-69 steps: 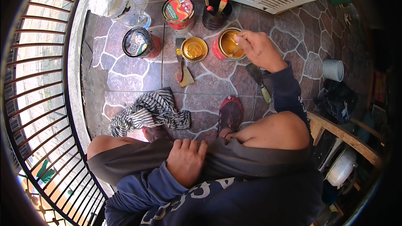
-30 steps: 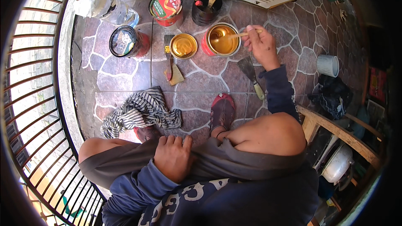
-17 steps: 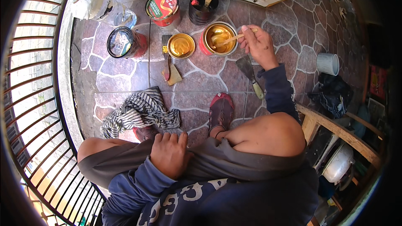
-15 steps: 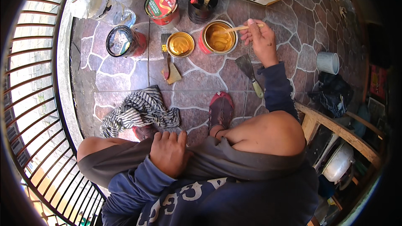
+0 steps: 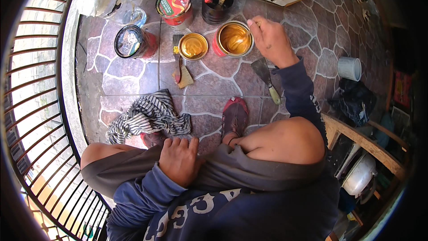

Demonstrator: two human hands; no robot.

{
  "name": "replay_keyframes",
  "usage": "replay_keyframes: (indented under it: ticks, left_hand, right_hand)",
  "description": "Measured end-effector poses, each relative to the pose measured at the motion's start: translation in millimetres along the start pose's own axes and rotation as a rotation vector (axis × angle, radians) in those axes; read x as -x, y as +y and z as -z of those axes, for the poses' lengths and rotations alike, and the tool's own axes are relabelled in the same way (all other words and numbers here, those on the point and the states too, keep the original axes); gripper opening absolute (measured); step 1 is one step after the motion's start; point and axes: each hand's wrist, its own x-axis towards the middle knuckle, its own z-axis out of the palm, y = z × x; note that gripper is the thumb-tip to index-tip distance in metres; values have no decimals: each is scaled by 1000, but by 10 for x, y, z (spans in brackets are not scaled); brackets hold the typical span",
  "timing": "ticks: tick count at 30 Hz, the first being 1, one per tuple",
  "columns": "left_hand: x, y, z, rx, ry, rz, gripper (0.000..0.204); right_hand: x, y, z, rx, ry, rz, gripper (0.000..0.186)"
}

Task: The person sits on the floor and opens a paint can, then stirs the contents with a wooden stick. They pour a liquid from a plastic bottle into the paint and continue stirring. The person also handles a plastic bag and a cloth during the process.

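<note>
I am crouched on a stone-patterned floor (image 5: 133,69), looking straight down past my knees. My right hand (image 5: 271,40) reaches forward to about one o'clock, fingers pinched around a thin stirring stick (image 5: 246,35). The stick slants from my fingertips down and to the left, toward ten o'clock, with its far end dipped into an open tin of golden-brown paint (image 5: 234,39). That tin sits on the floor just left of the right hand, touching distance, so this hand is by far the nearer one.

My left hand (image 5: 179,159) is well back at six o'clock, resting flat and relaxed on my thigh, holding nothing. The two hands are far apart.

Around the open tin: its gold-coloured lid (image 5: 193,46) lies just beside it at nine o'clock, and a paintbrush (image 5: 180,64) lies past the lid, handle pointing away from me, bristles toward me. A putty knife (image 5: 266,78) lies at five o'clock from the tin, under my right forearm. A dark pot holding brushes (image 5: 216,6) stands at eleven o'clock, a closed red tin (image 5: 174,5) beyond that, and a dark-lidded tin (image 5: 131,41) further left. A striped cloth (image 5: 147,117) is bunched near my left foot.
</note>
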Motion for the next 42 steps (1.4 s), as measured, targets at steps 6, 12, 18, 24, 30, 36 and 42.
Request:
replay_keyframes:
  ticks: [6, 12, 18, 24, 30, 36, 42]
  left_hand:
    - [5, -8, -17, -11, -8, 3, 60]
    - [2, -17, 18, 1, -11, 13, 60]
    - [-7, 10, 26, -2, -4, 25, 59]
    - [1, -7, 2, -8, 34, 11, 58]
    - [12, 40, 21, 5, 35, 27, 58]
    - [0, -9, 10, 14, 24, 29, 62]
    - [-67, -72, -44, -21, 20, 47, 61]
  right_hand:
    - [-133, -77, -46, -168, 36, 162, 28]
    - [-109, -44, -21, -122, -76, 46, 23]
    - [-120, -93, -42, 13, -237, 168, 23]
    - [-149, -82, -51, -3, -109, 146, 28]
    - [-139, -54, -55, 113, 93, -5, 28]
    - [-169, -119, -55, -127, -33, -4, 28]
    - [-173, -94, -92, -269, -153, 90, 26]
